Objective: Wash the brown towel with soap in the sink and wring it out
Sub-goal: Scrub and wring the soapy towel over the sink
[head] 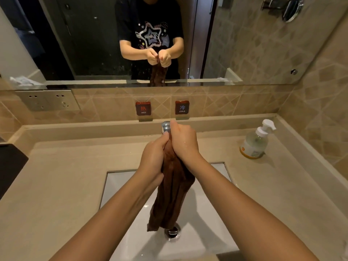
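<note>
- White sink (199,219) nearest me — the brown towel (172,196) hangs bunched above its drain.
- Left hand (151,159) and right hand (183,141) both clench its top end (wringing, I judge).
- Next, I'd twist the fists opposite ways; soap bottle (255,143) stands well apart, far right.

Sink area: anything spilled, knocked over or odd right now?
Nothing stands out. The left hand and right hand grip the brown towel hanging over the sink; the soap bottle stands upright on the counter, no spill showing.
</note>
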